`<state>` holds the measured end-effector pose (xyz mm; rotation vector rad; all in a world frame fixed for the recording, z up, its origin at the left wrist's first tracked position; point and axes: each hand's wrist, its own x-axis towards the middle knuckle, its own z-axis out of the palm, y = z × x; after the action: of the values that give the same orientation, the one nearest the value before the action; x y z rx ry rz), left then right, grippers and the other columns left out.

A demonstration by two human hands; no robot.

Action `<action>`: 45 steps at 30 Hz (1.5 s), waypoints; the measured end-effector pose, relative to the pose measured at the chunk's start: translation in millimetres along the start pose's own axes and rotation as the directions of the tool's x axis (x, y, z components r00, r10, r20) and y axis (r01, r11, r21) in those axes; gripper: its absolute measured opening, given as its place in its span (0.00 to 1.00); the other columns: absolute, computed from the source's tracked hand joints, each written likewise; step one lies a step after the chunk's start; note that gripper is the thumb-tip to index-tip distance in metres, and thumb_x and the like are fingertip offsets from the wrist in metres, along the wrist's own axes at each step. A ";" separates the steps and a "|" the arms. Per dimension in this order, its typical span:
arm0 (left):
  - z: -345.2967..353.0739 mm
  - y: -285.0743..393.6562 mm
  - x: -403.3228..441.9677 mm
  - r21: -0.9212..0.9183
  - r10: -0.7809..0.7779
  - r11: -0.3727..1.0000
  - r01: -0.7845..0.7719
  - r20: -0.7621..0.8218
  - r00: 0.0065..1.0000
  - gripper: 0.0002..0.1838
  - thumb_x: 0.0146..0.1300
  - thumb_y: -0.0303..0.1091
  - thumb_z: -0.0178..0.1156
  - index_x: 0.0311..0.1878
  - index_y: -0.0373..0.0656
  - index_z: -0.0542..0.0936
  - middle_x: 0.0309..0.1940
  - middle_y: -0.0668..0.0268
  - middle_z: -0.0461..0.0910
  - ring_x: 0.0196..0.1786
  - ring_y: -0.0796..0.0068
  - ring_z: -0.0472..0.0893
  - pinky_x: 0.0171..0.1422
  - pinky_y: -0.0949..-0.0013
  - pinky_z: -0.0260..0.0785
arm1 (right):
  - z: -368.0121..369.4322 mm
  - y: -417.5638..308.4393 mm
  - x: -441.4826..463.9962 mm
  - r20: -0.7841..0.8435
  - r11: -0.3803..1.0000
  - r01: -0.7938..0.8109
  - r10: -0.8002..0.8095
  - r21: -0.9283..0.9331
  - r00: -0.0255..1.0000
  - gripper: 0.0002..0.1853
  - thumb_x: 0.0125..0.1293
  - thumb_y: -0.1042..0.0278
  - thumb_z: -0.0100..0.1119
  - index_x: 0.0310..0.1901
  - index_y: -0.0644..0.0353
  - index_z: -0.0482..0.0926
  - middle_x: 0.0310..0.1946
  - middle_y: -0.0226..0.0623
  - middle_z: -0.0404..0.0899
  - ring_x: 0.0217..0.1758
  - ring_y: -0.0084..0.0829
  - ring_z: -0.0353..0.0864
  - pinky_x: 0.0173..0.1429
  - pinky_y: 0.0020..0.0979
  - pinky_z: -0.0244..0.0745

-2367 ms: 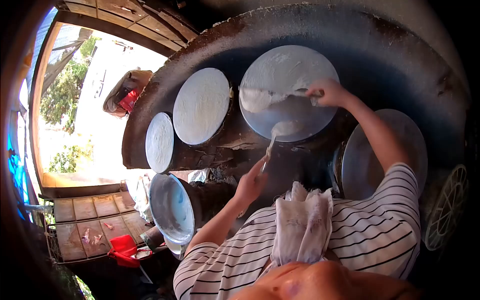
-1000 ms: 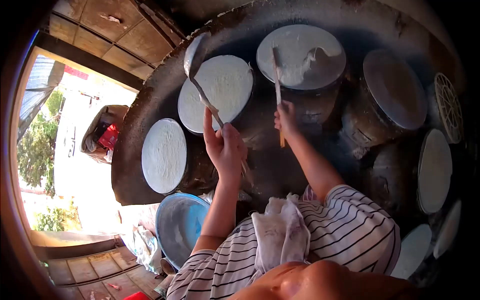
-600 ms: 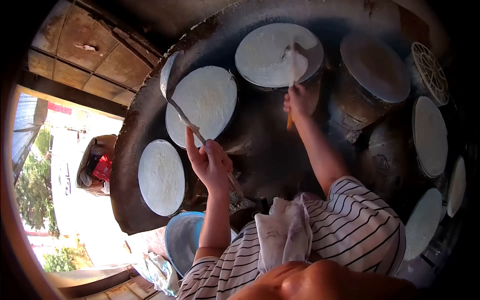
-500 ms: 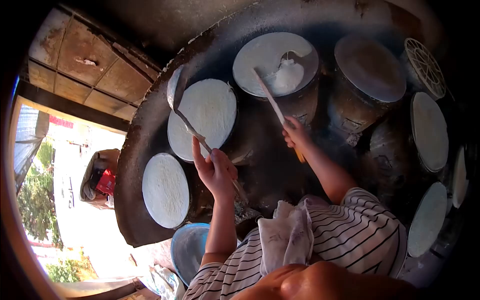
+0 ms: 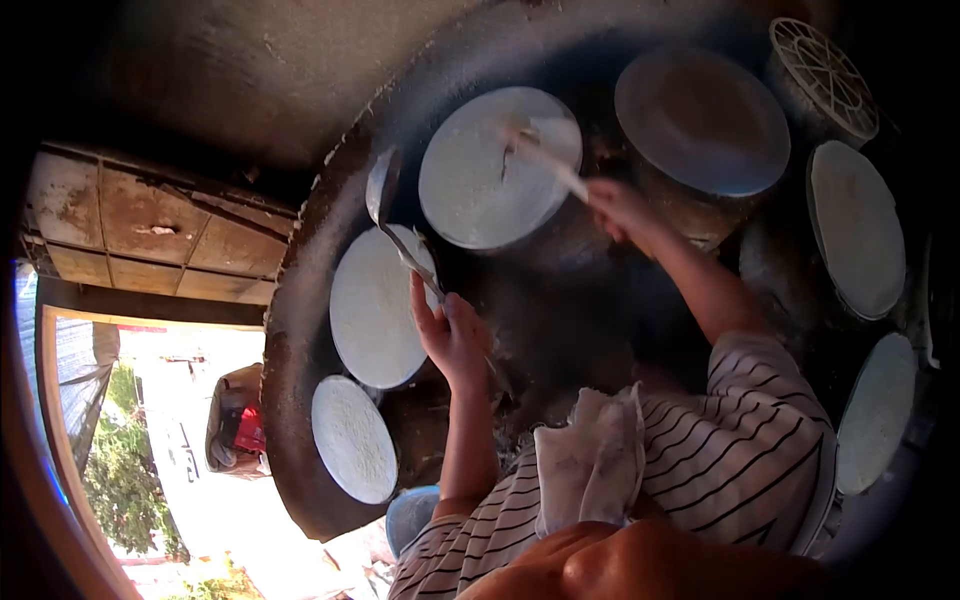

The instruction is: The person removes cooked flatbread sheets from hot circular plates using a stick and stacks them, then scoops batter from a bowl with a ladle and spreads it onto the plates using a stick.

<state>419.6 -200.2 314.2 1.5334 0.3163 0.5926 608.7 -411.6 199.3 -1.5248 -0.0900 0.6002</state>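
My left hand (image 5: 455,335) is closed round the handle of a metal ladle (image 5: 379,188), its index finger stretched along it. The ladle's bowl is raised beyond a white-coated round plate (image 5: 380,300). In my right hand (image 5: 618,210) is a flat stick (image 5: 552,170), blurred at its far end, which lies over another round plate (image 5: 470,190) covered with white batter. A small dark gap shows in that batter near the stick. Below and left is a third coated round plate (image 5: 353,440).
A dark round plate (image 5: 700,120) stands at the upper right, beside a spoked round rack (image 5: 823,78). Two pale round plates (image 5: 858,230) (image 5: 875,415) stand at the right. A blue basin (image 5: 408,515) is partly hidden by my left arm. A curved rim (image 5: 290,440) surrounds the plates.
The view has turned, shifting the plates. The stick has swept across the batter, and the dark gap there is smaller. The ladle stays raised in my left hand, away from the batter.
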 end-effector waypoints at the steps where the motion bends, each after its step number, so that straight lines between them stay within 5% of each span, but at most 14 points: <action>1: 10.9 -1.5 16.1 0.016 0.012 1.000 -0.012 0.005 1.000 0.30 0.69 0.25 0.45 0.73 0.47 0.52 0.16 0.72 0.63 0.12 0.87 0.60 0.13 0.78 0.52 | -8.0 -7.7 -2.9 -0.026 1.000 0.009 -0.008 0.014 1.000 0.21 0.71 0.62 0.49 0.62 0.59 0.69 0.21 0.29 0.74 0.11 0.17 0.65 0.15 0.22 0.61; 5: 51.9 -3.5 32.5 0.021 -0.074 0.997 0.075 -0.042 0.996 0.30 0.70 0.26 0.47 0.73 0.49 0.52 0.15 0.75 0.63 0.14 0.90 0.59 0.16 0.80 0.53 | -52.3 27.9 -43.8 -0.016 0.984 -0.178 0.179 0.026 0.984 0.20 0.71 0.64 0.49 0.62 0.61 0.70 0.20 0.32 0.76 0.10 0.16 0.65 0.13 0.23 0.61; 9: 86.8 -10.1 46.0 0.061 -0.074 0.995 0.073 0.008 0.997 0.29 0.70 0.27 0.46 0.72 0.45 0.52 0.15 0.73 0.65 0.13 0.87 0.61 0.15 0.79 0.54 | -58.7 -25.9 77.6 -0.153 0.904 -0.030 -0.039 -0.426 0.988 0.18 0.72 0.62 0.47 0.61 0.52 0.73 0.24 0.34 0.77 0.17 0.25 0.73 0.24 0.32 0.72; 11: 103.3 -10.7 49.1 0.100 -0.097 0.990 0.095 0.015 0.995 0.30 0.68 0.25 0.47 0.73 0.47 0.53 0.16 0.76 0.66 0.16 0.90 0.62 0.18 0.81 0.54 | -50.2 -7.0 156.6 -0.100 0.591 0.200 -0.435 -0.782 0.895 0.18 0.70 0.62 0.47 0.60 0.47 0.74 0.42 0.45 0.80 0.40 0.42 0.81 0.45 0.48 0.75; 12: 110.3 -14.0 55.2 0.118 -0.088 0.990 0.083 0.037 0.995 0.31 0.68 0.24 0.47 0.73 0.47 0.54 0.16 0.76 0.66 0.16 0.90 0.62 0.19 0.82 0.54 | -35.9 -23.5 160.0 -0.113 0.494 0.088 -0.363 -0.865 0.925 0.18 0.71 0.64 0.43 0.59 0.48 0.74 0.47 0.53 0.76 0.48 0.48 0.78 0.50 0.49 0.74; 16: 101.7 -18.6 67.1 0.058 -0.156 0.987 0.153 0.054 0.986 0.33 0.65 0.22 0.49 0.73 0.46 0.54 0.17 0.77 0.67 0.19 0.92 0.64 0.22 0.83 0.56 | -48.5 -32.4 105.0 -0.069 0.505 0.229 -0.505 -0.832 0.861 0.16 0.69 0.65 0.44 0.55 0.52 0.76 0.40 0.55 0.74 0.41 0.53 0.79 0.44 0.49 0.74; 18: 94.0 -18.9 85.0 0.248 -0.152 0.961 0.124 0.100 0.983 0.31 0.67 0.24 0.49 0.72 0.46 0.55 0.18 0.76 0.67 0.18 0.90 0.64 0.21 0.82 0.56 | -62.1 -3.5 102.6 -0.061 0.523 0.231 -0.483 -0.821 0.874 0.16 0.68 0.66 0.45 0.55 0.52 0.76 0.41 0.55 0.74 0.39 0.53 0.79 0.42 0.49 0.74; 21: 137.4 -12.4 115.9 -0.060 -0.366 0.925 0.376 0.134 0.921 0.28 0.69 0.29 0.48 0.71 0.52 0.57 0.19 0.75 0.63 0.15 0.89 0.60 0.17 0.81 0.53 | -21.1 -3.2 89.5 0.010 0.423 0.244 -0.483 -0.873 0.875 0.17 0.67 0.69 0.47 0.57 0.52 0.75 0.41 0.56 0.73 0.38 0.53 0.80 0.40 0.49 0.74; 24: 153.2 -20.8 155.0 -0.383 -0.325 0.813 0.439 0.328 0.887 0.26 0.72 0.32 0.46 0.71 0.56 0.56 0.19 0.74 0.60 0.14 0.88 0.58 0.15 0.82 0.51 | -20.9 -25.8 99.1 0.028 0.349 0.250 -0.533 -0.903 0.846 0.18 0.68 0.69 0.46 0.59 0.51 0.73 0.42 0.55 0.73 0.35 0.51 0.80 0.38 0.48 0.74; 27: 97.3 -2.0 153.4 -0.591 -0.255 0.617 0.520 0.475 0.842 0.25 0.73 0.31 0.44 0.71 0.59 0.57 0.21 0.75 0.59 0.16 0.89 0.58 0.15 0.83 0.50 | -82.6 11.1 65.9 -0.195 0.593 0.119 -0.437 -0.796 0.878 0.18 0.68 0.66 0.48 0.60 0.50 0.72 0.40 0.50 0.73 0.31 0.50 0.78 0.33 0.48 0.73; 32: 83.2 -22.9 170.8 -0.730 -0.376 0.249 0.637 0.533 0.758 0.09 0.72 0.34 0.46 0.52 0.47 0.70 0.20 0.75 0.61 0.16 0.88 0.59 0.18 0.82 0.56 | -26.6 22.4 39.8 0.007 0.527 0.314 -0.504 -0.789 0.864 0.16 0.66 0.65 0.53 0.56 0.49 0.75 0.41 0.49 0.72 0.35 0.51 0.78 0.37 0.47 0.76; 35: 60.6 -35.4 171.9 -0.603 -0.357 -0.233 0.763 0.783 0.509 0.11 0.72 0.35 0.43 0.34 0.41 0.69 0.17 0.73 0.61 0.16 0.82 0.62 0.22 0.77 0.62 | -59.1 8.7 89.6 0.001 0.514 0.295 -0.497 -0.805 0.868 0.16 0.67 0.66 0.52 0.56 0.52 0.76 0.40 0.50 0.72 0.37 0.48 0.78 0.41 0.46 0.74; 40: 62.5 -43.9 165.8 -0.717 -0.482 -0.213 0.663 0.668 0.568 0.13 0.71 0.35 0.45 0.28 0.44 0.65 0.15 0.73 0.60 0.17 0.82 0.63 0.25 0.76 0.64 | -47.6 -19.3 65.6 0.239 0.274 0.386 -0.446 -0.881 0.863 0.16 0.69 0.65 0.50 0.57 0.52 0.75 0.40 0.46 0.71 0.36 0.47 0.77 0.40 0.45 0.74; 45: 73.7 -54.1 185.2 -0.734 -0.537 -0.045 0.678 0.590 0.603 0.13 0.72 0.35 0.46 0.28 0.46 0.63 0.16 0.73 0.59 0.18 0.84 0.62 0.22 0.78 0.62 | -67.2 6.3 21.8 0.125 0.439 0.347 -0.459 -0.829 0.880 0.16 0.67 0.68 0.53 0.55 0.52 0.77 0.36 0.44 0.73 0.35 0.43 0.79 0.38 0.43 0.74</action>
<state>620.9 -157.9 294.9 0.0787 0.4142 -0.1537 653.5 -463.7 181.7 -2.3740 -0.7405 0.0127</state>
